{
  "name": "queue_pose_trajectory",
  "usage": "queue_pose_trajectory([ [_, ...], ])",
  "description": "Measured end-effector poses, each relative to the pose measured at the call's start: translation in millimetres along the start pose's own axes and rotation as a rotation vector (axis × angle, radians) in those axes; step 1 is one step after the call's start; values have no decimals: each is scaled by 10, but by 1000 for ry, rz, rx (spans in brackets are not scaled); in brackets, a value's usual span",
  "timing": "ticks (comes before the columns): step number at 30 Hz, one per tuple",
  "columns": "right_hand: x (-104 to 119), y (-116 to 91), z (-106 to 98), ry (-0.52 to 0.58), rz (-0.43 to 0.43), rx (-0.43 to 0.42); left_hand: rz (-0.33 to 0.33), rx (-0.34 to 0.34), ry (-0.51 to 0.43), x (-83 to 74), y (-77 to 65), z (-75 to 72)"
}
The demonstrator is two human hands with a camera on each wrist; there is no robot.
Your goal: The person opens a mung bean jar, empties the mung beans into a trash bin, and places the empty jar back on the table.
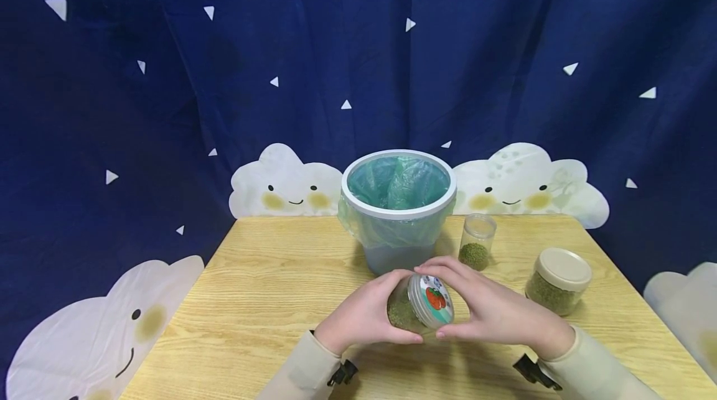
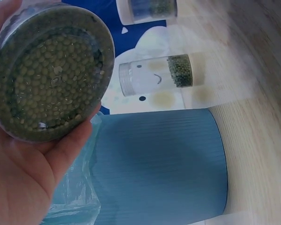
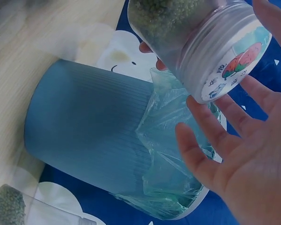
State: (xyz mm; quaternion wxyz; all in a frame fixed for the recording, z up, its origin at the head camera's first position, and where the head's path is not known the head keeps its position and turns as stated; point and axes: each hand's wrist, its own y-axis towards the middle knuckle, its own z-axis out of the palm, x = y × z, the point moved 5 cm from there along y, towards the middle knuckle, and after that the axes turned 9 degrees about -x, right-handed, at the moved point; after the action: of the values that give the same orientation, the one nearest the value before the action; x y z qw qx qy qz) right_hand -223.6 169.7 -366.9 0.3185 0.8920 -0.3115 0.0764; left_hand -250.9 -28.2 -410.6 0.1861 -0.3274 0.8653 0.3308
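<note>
Wood-grain table (image 1: 269, 288), lined bin (image 1: 394, 258) toward the back, slim clear jar (image 1: 477, 248) beside it, beige-lidded jar (image 1: 559, 283) at right

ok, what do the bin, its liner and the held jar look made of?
Bin: probably matte bluish plastic; finely ribbed wall, soft sheen.
Liner: likely thin plastic film; translucent green, wrinkled, glossy highlights.
Held jar: clear, smooth, green beans visible through it; plastic or glass, can't tell.

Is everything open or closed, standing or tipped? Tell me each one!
Held jar: tilted, lid on, green beans inside.
Small clear jar: upright, uncapped, partly filled.
Beige-lidded jar: upright, closed.
Bin: upright, uncovered, lined with green bag.
Left hand: gripping held jar.
Right hand: spread around that lid.
</note>
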Motion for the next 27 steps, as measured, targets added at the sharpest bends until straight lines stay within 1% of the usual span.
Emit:
queue_pose_trajectory([
  [5,5,13,-17,-12,-4,5,-10,-3,-24,-5,7,-7],
  [9,8,15,-40,-20,10,4,-23,-9,-46,2,4,-15],
  [13,11,3,-83,-27,12,-16,-25,-22,-42,15,-7,-20],
  [17,5,-20,-126,-35,13,-38,-48,-24,-39,28,-22,-33],
  [21,-23,-60,-152,-57,52,-48,-77,-27,-43,41,-35,-49],
  [24,-70,-100,-160,-80,88,-49,-81,-41,-37,49,-43,-60],
  [27,-118,-137,-167,-85,106,-44,-85,-52,-31,62,-52,-66],
])
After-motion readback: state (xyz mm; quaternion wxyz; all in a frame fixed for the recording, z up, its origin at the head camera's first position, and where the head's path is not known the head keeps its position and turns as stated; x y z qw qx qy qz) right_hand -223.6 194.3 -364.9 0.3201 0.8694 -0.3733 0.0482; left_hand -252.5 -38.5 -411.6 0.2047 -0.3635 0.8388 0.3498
